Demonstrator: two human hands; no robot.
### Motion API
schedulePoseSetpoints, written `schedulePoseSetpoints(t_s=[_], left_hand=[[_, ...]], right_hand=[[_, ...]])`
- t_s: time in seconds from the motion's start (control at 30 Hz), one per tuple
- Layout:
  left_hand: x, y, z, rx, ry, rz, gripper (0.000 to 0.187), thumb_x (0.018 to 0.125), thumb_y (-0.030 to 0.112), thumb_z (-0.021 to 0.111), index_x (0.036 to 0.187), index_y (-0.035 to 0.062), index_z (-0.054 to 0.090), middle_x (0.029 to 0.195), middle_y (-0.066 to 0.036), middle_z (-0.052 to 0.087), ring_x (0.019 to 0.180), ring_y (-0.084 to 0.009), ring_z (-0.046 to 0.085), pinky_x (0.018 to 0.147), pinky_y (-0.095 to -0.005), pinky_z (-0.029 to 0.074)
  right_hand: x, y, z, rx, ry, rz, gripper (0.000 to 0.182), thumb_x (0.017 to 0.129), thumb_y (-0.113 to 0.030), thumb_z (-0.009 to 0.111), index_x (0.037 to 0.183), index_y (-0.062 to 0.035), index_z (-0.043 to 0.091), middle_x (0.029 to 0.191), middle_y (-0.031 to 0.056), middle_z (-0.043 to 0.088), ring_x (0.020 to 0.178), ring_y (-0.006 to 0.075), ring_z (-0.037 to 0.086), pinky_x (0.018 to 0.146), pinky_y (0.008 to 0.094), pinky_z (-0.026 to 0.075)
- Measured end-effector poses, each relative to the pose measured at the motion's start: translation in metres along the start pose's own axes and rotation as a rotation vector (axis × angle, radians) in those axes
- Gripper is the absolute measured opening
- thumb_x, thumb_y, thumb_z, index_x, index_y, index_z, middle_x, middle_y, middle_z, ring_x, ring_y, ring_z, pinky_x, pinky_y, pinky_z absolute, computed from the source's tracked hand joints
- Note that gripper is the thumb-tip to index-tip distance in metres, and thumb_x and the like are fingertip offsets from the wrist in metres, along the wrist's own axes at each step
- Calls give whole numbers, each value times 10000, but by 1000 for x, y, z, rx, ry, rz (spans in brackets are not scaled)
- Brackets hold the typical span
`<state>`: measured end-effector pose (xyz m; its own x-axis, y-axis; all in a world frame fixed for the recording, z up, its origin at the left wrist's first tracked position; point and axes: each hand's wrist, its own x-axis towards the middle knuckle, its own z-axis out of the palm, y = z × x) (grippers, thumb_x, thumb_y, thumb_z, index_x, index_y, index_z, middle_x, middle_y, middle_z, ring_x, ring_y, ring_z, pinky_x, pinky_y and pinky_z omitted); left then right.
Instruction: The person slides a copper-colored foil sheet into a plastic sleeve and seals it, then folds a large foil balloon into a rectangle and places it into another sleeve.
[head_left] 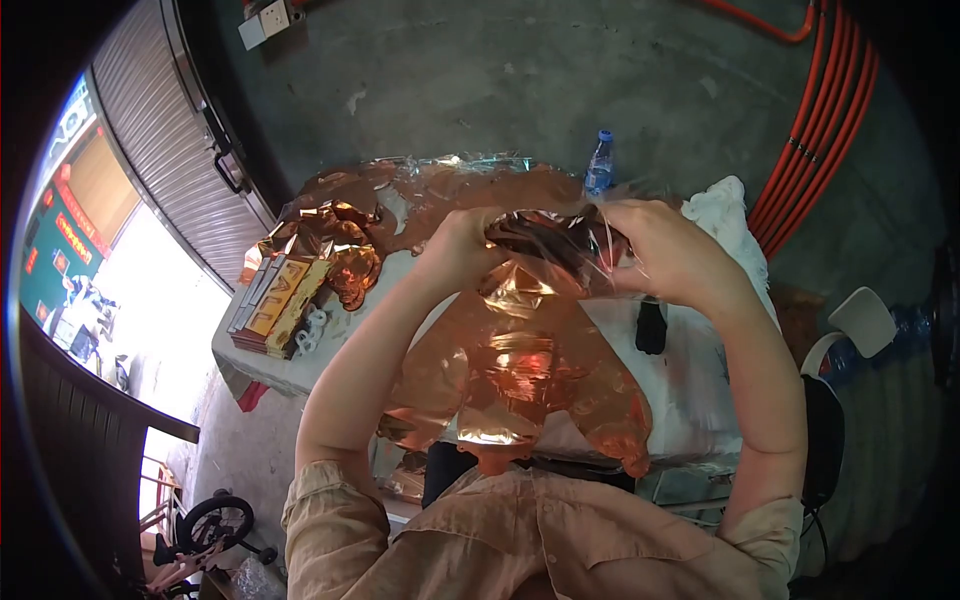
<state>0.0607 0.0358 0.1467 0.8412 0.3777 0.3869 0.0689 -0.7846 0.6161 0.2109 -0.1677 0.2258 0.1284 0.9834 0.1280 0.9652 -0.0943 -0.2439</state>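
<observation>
Glossy copper foil balloon (520,370) (crinkled, mirror-bright), clear plastic wrapper (565,245).

This looks like a small street-side workshop or packing room. A bare concrete wall (560,80) carries orange conduits (820,120) and a surface-mounted socket (265,20), and a roller shutter (170,150) stands open onto a sunlit street. The table (250,360) is heaped with copper foil balloons (400,200) and stacked packets (275,305), with a water bottle (598,165) at the back.
</observation>
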Motion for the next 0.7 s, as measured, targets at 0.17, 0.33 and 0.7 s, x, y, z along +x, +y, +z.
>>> schedulePoseSetpoints(t_s=[0.17,0.33,0.7], left_hand=[[-4,8,-3,-57,-32,9,342,688,15,693,1026,-2,640,922,-140,688,817,-215,661,756,-329,493],[-3,14,5,106,-38,30,347,702,49,687,1043,10,635,915,-158,682,830,-260,664,749,-348,493],[-7,34,2,269,-6,157,420,689,112,713,1094,52,621,865,-174,666,809,-336,648,734,-362,505]], right_hand=[[-5,-11,-5,208,43,-47,387,719,-184,700,1019,19,564,869,155,646,831,297,617,755,354,458],[10,9,17,189,29,79,347,745,-138,665,1039,15,561,842,122,643,764,231,619,725,321,469],[20,15,29,52,195,276,252,796,-102,596,994,55,588,921,223,645,824,315,641,730,347,485]])
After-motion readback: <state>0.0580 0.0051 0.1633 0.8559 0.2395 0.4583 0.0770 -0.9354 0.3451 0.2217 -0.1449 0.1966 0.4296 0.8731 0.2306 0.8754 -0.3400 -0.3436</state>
